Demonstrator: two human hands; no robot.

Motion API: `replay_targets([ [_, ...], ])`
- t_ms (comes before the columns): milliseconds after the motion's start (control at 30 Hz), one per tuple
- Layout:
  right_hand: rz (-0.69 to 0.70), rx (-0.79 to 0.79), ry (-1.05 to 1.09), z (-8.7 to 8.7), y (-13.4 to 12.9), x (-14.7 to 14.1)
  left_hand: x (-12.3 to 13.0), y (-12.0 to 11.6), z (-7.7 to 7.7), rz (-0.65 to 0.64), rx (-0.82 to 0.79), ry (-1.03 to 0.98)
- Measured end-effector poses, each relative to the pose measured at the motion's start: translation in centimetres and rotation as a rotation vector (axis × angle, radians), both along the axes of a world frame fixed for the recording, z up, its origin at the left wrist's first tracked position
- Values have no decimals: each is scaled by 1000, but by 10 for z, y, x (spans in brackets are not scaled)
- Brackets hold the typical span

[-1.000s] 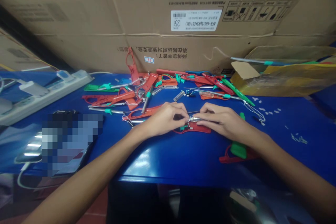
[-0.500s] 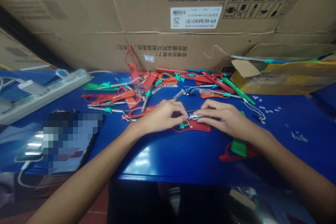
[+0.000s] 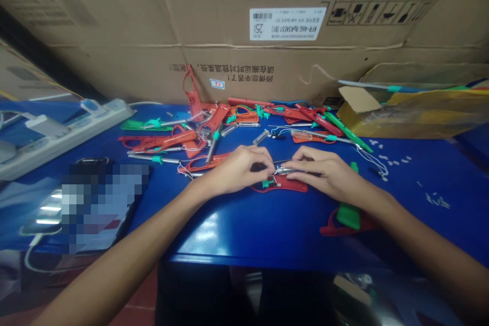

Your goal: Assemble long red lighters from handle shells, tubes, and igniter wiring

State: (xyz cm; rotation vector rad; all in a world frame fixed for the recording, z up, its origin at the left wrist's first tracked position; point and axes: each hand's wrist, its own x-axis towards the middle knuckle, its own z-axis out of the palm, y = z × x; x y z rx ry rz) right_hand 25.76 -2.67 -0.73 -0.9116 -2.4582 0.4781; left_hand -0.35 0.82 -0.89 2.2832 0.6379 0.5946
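My right hand (image 3: 331, 170) pinches a small clear-and-silver tube (image 3: 283, 169) between thumb and fingers. At the tube's left end, the thumb and fingertips of my left hand (image 3: 241, 169) are pressed together; what they grip there is too small to make out, though thin white wire shows close by. Under both hands lies a red plastic casing (image 3: 294, 183) on the blue table (image 3: 229, 229), with a teal clip (image 3: 266, 183) beside it. A green plastic piece (image 3: 348, 215) on another red casing (image 3: 329, 229) lies near my right forearm.
Red and orange casings (image 3: 183, 140), metal rods with teal clips (image 3: 153, 158) and clear tubes (image 3: 262, 136) are heaped behind my hands. A power strip (image 3: 76, 135) and phones (image 3: 110, 209) lie left. A cardboard box (image 3: 412, 114) and white scraps (image 3: 393, 162) are right.
Both hands keep nearly the same pose around the small tube. The whole view has shifted only slightly.
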Motion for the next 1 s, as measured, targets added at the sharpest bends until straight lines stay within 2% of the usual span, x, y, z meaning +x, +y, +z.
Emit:
replay_targets([
  [567, 12, -39, 10, 1, 0, 0, 1, -1, 0, -13, 7, -22],
  [733, -15, -38, -88, 7, -3, -2, 0, -3, 7, 31, 92, 170],
  [833, -78, -17, -138, 10, -4, -4, -7, 0, 13, 32, 121, 207],
  [1000, -83, -69, -199, 14, -5, -4, -25, 8, 18, -20, 45, 238],
])
